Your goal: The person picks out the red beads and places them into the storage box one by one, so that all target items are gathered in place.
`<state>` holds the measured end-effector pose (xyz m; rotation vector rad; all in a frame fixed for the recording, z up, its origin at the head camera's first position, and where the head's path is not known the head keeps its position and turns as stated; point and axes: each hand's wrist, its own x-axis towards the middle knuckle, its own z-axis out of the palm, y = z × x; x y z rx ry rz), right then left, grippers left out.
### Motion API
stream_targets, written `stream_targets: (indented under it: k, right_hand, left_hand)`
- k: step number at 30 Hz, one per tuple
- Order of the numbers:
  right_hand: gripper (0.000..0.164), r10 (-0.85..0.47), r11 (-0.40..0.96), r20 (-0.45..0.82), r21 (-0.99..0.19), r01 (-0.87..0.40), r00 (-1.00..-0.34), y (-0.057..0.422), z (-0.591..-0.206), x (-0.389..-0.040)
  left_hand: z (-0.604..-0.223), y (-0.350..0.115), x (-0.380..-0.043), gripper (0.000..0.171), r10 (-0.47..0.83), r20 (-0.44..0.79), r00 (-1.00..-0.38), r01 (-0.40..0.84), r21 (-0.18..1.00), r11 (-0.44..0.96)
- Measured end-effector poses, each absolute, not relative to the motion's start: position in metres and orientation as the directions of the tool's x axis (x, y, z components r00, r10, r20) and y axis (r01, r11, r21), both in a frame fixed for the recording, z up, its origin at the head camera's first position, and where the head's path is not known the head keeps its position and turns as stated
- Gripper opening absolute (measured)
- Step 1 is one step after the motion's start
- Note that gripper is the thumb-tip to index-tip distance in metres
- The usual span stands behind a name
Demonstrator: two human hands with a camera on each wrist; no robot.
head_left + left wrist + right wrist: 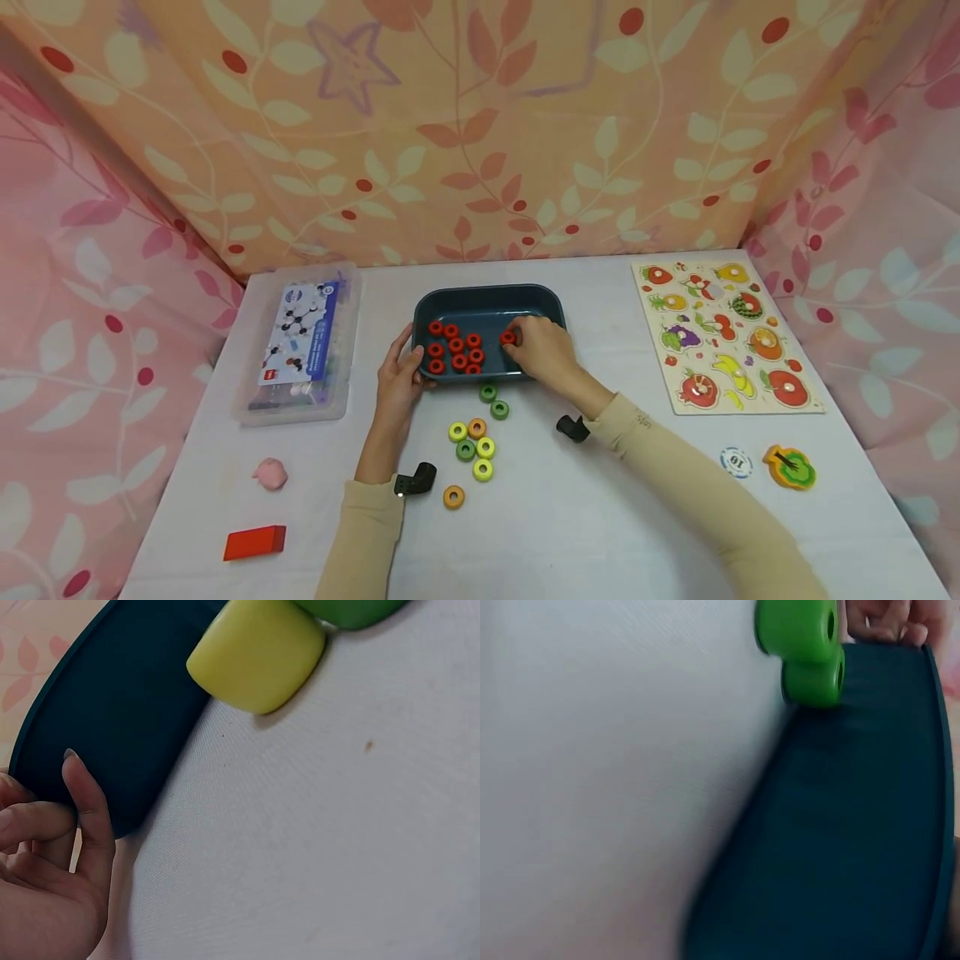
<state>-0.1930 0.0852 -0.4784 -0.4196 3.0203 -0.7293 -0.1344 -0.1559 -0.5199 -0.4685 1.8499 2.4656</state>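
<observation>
A dark teal tray (487, 302) holds several red rings (457, 344), mostly gathered in its left half. My left hand (397, 379) grips the tray's near left corner; in the left wrist view its thumb (88, 795) lies against the outer wall. Over the tray's right half, my right hand (546, 350) pinches a red ring (507, 337) between thumb and fingers. The right wrist view has the tray wall (840, 825) but hardly any of that hand. Just in front of the tray lie two green rings (493, 400).
Nearer me lie yellow rings (486, 447), a green ring (466, 450) and orange rings (453, 497). Left are a clear plastic case (300, 342), a pink lump (271, 474) and a red block (255, 542). Right are a fruit puzzle board (727, 337), a round chip (736, 462) and a tree-patterned piece (791, 467).
</observation>
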Motion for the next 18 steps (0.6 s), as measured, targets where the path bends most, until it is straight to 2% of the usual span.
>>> stream_targets:
  k: [4,7,13,18]
  right_hand:
    - [0.028,-0.23,0.874,-0.05,-0.449,-0.183,-0.972,0.08,-0.479,-0.199]
    - [0.03,-0.279,0.842,-0.113,-0.506,-0.186,-0.954,0.078,-0.48,-0.204]
    - [0.028,-0.496,0.693,-0.124,-0.653,-0.305,-0.86,0.079,-0.483,-0.209]
    - [0.029,-0.534,0.65,-0.103,-0.685,-0.329,-0.839,0.08,-0.482,-0.209]
  left_hand:
    - [-0.52,-0.154,-0.135,0.043,-0.163,-0.246,-0.956,-0.189,0.934,-0.303]
    - [-0.521,-0.154,-0.134,0.044,-0.158,-0.235,-0.959,-0.179,0.936,-0.304]
    - [-0.52,-0.155,-0.134,0.045,-0.168,-0.222,-0.96,-0.166,0.941,-0.296]
    - [-0.519,-0.154,-0.134,0.045,-0.168,-0.238,-0.957,-0.183,0.94,-0.289]
